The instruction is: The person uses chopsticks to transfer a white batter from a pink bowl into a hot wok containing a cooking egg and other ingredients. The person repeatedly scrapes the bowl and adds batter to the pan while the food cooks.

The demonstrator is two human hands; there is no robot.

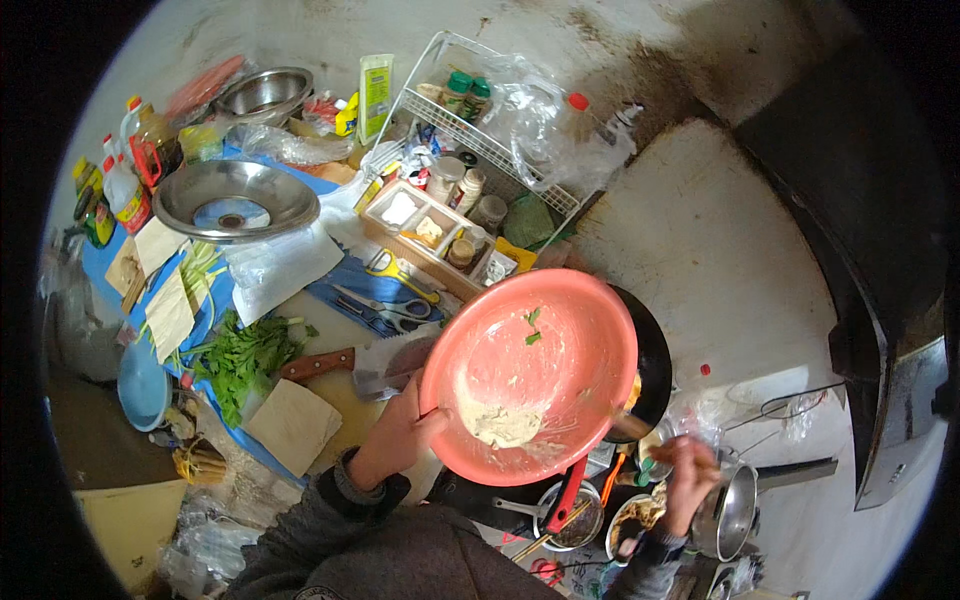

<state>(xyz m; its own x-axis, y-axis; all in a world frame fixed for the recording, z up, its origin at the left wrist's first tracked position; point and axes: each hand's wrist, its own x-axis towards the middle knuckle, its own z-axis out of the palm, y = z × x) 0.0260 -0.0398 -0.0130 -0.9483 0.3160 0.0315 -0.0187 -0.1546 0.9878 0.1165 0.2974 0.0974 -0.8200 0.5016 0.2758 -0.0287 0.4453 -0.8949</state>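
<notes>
My left hand (396, 435) grips the near left rim of a pink plastic basin (580, 330), tilted toward me. Pale batter (500, 422) clings to its lower inside, with a few green leaf bits (533, 326) higher up. To the right, my right hand (685, 482) is closed round a brown wooden utensil (628, 428); its far end sits by the basin's right rim, and its exact kind is unclear. Beneath the basin a black frying pan (652, 350) shows partly, with a sliver of yellowish food; its red handle (567, 497) points toward me.
A cleaver (385, 362) lies left of the basin, near leafy greens (240, 365) and scissors (400, 310). Behind stand a seasoning box (425, 225) and a wire rack (470, 135). A small saucepan (570, 520) with chopsticks and a steel bowl (735, 510) are close to me.
</notes>
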